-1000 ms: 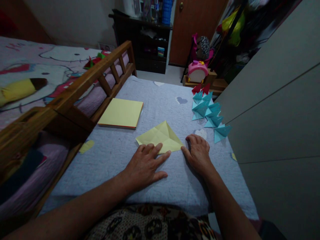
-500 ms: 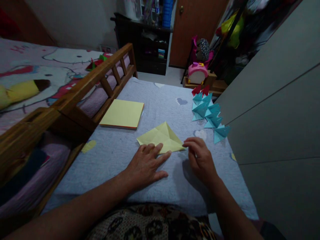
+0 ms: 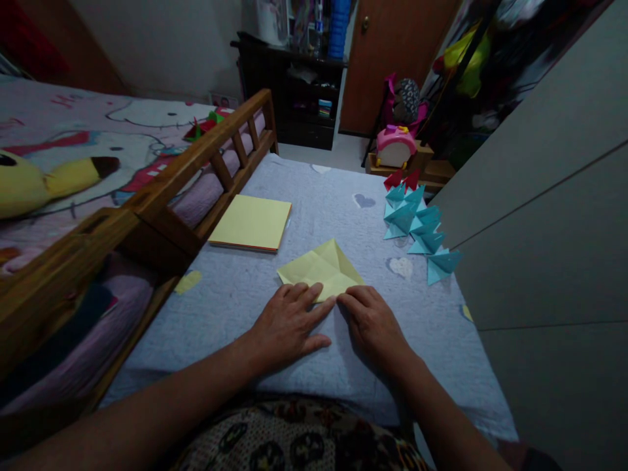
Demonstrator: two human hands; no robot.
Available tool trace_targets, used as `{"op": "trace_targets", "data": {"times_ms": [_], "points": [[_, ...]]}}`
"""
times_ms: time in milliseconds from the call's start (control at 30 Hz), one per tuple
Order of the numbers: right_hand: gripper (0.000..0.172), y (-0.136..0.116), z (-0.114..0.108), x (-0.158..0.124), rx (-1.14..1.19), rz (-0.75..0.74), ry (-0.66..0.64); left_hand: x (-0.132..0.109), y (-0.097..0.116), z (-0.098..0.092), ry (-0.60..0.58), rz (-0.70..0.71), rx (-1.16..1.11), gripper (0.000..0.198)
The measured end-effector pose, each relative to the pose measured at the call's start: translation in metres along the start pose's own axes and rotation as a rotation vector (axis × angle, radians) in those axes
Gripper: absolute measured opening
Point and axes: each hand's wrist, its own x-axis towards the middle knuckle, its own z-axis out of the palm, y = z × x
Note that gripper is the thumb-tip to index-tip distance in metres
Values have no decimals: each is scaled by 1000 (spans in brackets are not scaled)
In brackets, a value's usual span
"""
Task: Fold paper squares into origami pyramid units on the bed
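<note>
A folded yellow paper [image 3: 321,268] lies on the blue mattress sheet [image 3: 230,307] in front of me. My left hand [image 3: 287,324] lies flat with spread fingers, its fingertips pressing the paper's near left edge. My right hand [image 3: 373,324] lies palm down beside it, fingers together, touching the paper's near right edge. Neither hand grips anything.
A stack of yellow square paper [image 3: 252,223] lies further back on the left. Several folded blue paper pieces [image 3: 417,226] with red ones [image 3: 402,178] sit at the right by a grey cabinet [image 3: 540,196]. A wooden bed rail [image 3: 161,190] runs along the left.
My right hand has moved left from the paper's right corner along the near edge, close to my left hand. The left hand stayed put. The view shifted slightly.
</note>
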Motion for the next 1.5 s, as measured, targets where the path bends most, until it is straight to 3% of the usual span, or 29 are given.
{"op": "trace_targets", "data": {"times_ms": [467, 867, 1233, 1500], "points": [[28, -9, 1, 0, -152, 8, -86, -16, -6, -3, -24, -47, -3, 67], [45, -18, 9, 7, -273, 27, -91, -20, -6, -6, -36, -45, -15, 68], [46, -25, 6, 8, -287, -17, -101, -43, -8, -9, 7, -77, -66, 59], [58, -32, 6, 6, -346, -49, -135, -47, -13, -5, 54, -44, -65, 50]]}}
